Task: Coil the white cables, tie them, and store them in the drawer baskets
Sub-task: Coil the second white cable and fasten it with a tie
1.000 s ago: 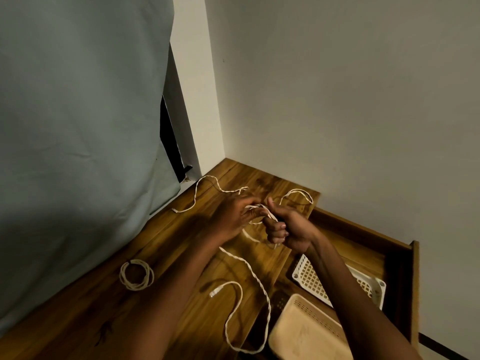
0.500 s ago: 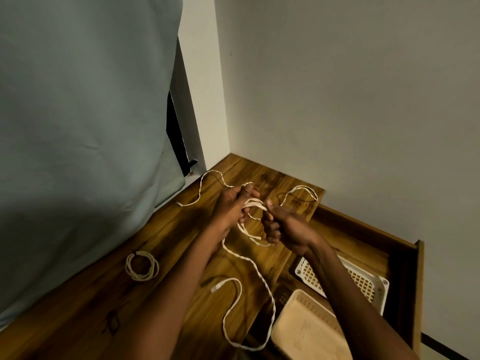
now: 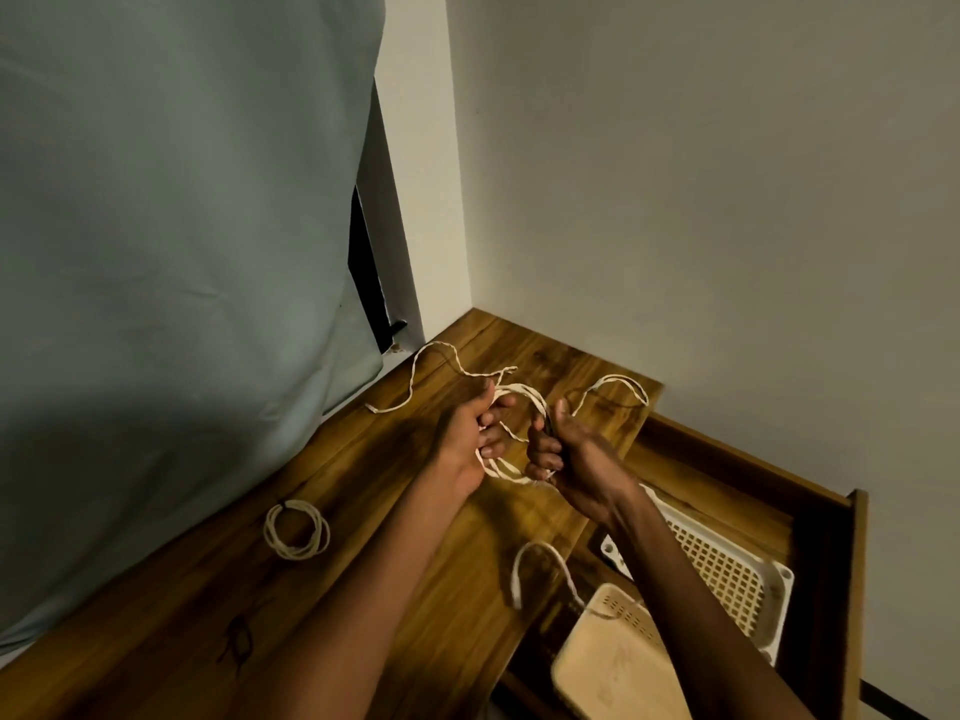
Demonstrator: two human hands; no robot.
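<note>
Both hands, left point(image 3: 467, 439) and right point(image 3: 566, 454), clamp cable point(image 3: 519, 402) loops mid-frame, coil axis left-right; lower tail blurred.

A white twisted cable point(image 3: 511, 402) is partly looped above the table, its loose ends trailing across the wood. A finished coiled cable point(image 3: 296, 529) lies flat to the left. In the open drawer point(image 3: 831, 563) sit a white lattice basket point(image 3: 727, 579) and a beige basket point(image 3: 618, 667).
</note>
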